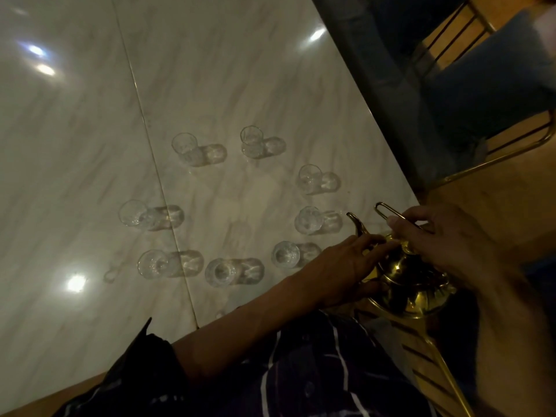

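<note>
A shiny gold teapot [410, 284] sits at the lower right, just past the table's corner, its curved spout [358, 225] pointing toward the table. My right hand [451, 245] grips the thin wire handle [388, 210] above the pot. My left hand [346, 266] lies against the pot's near side, fingertips at the lid area; its grip is hard to read. Several small clear glasses stand in a ring on the marble table [210, 85], the nearest one [285, 254] just left of my left hand.
A seam [156, 164] runs across the glossy tabletop. Blue upholstered chairs with gold frames [496, 85] stand beyond the table's right edge on a wooden floor. A gold chair frame [430, 347] lies under the teapot. My dark striped shirt [301, 371] fills the bottom.
</note>
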`<state>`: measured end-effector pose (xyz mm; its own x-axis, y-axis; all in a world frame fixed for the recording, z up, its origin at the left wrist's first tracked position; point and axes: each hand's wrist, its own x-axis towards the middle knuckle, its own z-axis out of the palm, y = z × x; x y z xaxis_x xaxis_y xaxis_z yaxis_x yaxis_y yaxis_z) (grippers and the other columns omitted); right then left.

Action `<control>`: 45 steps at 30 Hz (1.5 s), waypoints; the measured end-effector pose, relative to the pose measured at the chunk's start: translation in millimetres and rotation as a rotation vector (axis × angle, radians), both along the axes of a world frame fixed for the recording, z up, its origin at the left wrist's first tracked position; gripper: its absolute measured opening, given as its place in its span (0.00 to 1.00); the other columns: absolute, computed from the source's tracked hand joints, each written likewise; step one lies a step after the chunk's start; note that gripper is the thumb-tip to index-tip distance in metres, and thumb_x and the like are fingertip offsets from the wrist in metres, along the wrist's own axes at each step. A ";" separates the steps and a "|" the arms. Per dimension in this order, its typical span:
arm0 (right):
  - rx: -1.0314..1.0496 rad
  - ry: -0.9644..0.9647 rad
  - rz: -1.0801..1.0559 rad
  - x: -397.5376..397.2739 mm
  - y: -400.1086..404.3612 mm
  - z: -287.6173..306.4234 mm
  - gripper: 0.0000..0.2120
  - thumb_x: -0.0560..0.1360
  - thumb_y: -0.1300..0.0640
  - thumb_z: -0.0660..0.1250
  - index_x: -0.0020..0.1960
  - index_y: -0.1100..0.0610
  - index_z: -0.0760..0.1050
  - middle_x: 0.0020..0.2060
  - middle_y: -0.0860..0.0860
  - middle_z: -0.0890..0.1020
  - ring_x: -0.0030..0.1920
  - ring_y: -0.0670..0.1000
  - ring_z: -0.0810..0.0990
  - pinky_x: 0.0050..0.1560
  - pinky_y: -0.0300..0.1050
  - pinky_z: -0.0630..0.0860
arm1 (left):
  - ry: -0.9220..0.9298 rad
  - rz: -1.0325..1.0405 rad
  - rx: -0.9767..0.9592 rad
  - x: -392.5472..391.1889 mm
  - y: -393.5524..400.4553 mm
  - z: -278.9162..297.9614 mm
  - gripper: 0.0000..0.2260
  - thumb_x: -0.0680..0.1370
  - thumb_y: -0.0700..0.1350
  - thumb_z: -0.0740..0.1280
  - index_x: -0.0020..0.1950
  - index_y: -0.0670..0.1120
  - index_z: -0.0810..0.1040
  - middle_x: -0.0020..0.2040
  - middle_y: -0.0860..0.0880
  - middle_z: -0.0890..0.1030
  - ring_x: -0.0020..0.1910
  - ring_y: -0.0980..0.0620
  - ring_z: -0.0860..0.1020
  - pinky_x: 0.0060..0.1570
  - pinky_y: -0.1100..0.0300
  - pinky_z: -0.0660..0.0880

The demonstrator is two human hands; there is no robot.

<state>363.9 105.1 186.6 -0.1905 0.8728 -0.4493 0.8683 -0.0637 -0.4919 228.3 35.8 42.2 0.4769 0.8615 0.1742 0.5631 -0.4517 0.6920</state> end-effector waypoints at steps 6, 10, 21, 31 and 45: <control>-0.015 0.020 0.005 1.3 3.9 -7.4 0.13 0.77 0.46 0.64 0.49 0.54 0.82 0.38 0.49 0.83 0.42 0.49 0.81 0.45 0.46 0.77 | 0.013 -0.002 -0.009 0.2 1.1 -5.9 0.33 0.80 0.54 0.70 0.80 0.46 0.60 0.74 0.40 0.68 0.65 0.43 0.75 0.48 0.49 0.81; -0.026 0.011 0.023 4.2 9.9 -20.4 0.13 0.76 0.43 0.64 0.45 0.50 0.82 0.37 0.48 0.83 0.38 0.47 0.80 0.40 0.44 0.75 | 0.024 0.007 -0.030 1.2 2.2 -11.2 0.34 0.79 0.53 0.71 0.80 0.46 0.60 0.74 0.40 0.69 0.65 0.42 0.76 0.49 0.50 0.81; -0.074 -0.002 0.079 5.8 25.8 -62.2 0.15 0.76 0.42 0.64 0.44 0.52 0.82 0.34 0.48 0.82 0.37 0.50 0.82 0.41 0.47 0.77 | 0.063 0.010 -0.143 -1.8 7.9 -35.8 0.35 0.79 0.51 0.71 0.81 0.47 0.58 0.74 0.39 0.68 0.65 0.38 0.77 0.52 0.45 0.81; -0.191 0.016 0.114 7.5 40.7 -91.1 0.13 0.78 0.45 0.64 0.43 0.52 0.82 0.29 0.48 0.81 0.33 0.48 0.80 0.38 0.46 0.76 | 0.083 0.031 -0.310 2.6 17.5 -60.6 0.34 0.79 0.51 0.71 0.81 0.49 0.59 0.79 0.42 0.63 0.66 0.39 0.76 0.55 0.43 0.80; -0.115 0.023 0.198 8.3 94.9 -90.2 0.15 0.78 0.44 0.62 0.45 0.54 0.82 0.38 0.51 0.84 0.42 0.51 0.83 0.48 0.54 0.80 | -0.027 0.198 -0.318 13.6 60.4 -68.2 0.32 0.79 0.49 0.71 0.80 0.47 0.63 0.78 0.43 0.66 0.72 0.41 0.72 0.61 0.43 0.78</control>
<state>372.2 200.1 96.4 -0.3648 0.7605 -0.5372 0.8580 0.0505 -0.5112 241.9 96.1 -26.0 0.2944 0.9497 -0.1067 0.5976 -0.0958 0.7961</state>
